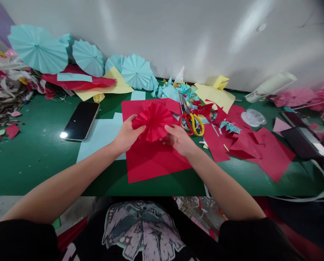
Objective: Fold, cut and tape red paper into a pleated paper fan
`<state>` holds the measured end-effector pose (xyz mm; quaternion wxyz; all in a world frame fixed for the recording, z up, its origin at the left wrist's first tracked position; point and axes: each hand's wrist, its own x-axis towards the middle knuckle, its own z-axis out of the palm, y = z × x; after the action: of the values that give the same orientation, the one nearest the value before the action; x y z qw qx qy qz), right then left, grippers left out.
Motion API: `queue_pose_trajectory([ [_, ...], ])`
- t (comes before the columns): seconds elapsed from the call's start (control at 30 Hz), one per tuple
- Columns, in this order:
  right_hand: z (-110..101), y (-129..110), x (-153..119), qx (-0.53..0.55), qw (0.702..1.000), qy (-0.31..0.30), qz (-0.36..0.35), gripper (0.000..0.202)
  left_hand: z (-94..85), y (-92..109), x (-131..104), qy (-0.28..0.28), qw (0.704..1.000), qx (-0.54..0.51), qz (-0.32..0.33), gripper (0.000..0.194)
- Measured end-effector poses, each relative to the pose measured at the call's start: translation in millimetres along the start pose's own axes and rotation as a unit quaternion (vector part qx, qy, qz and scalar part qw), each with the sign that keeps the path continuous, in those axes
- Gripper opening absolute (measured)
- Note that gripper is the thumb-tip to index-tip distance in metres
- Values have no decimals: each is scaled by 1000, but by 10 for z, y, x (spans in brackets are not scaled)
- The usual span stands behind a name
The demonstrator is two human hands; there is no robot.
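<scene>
A round, pleated red paper rosette (154, 121) is held up between my two hands. My left hand (127, 135) pinches its left edge, thumb on the front. On the opposite edge my right hand (178, 139) grips it, with the thumb in front and the fingers partly behind. Beneath the rosette lies a flat sheet of red paper (156, 163). Light blue paper (99, 136) sticks out from under that sheet on the left. Scissors (190, 121) with red and yellow handles rest just beyond my right hand.
Light blue pleated rosettes (39, 49) lean against the wall. A black phone (80, 120) lies left on the green table (42, 170). Red paper scraps (270, 152), a clear plastic lid (253, 117) and a dark wallet-like object (304, 142) are on the right. Yellow paper (218, 96) lies behind.
</scene>
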<state>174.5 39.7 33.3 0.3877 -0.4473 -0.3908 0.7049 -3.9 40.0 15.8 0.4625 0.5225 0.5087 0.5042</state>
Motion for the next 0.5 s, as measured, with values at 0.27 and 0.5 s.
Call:
queue_pose_trajectory([
  [0.27,-16,49,13,-55,997,21,-59,29,-45,19,5,-29,996,64,55,29],
  [0.5,-35,72,30,-71,993,8,-92,17,-70,98,15,-46,995,25,89,24],
])
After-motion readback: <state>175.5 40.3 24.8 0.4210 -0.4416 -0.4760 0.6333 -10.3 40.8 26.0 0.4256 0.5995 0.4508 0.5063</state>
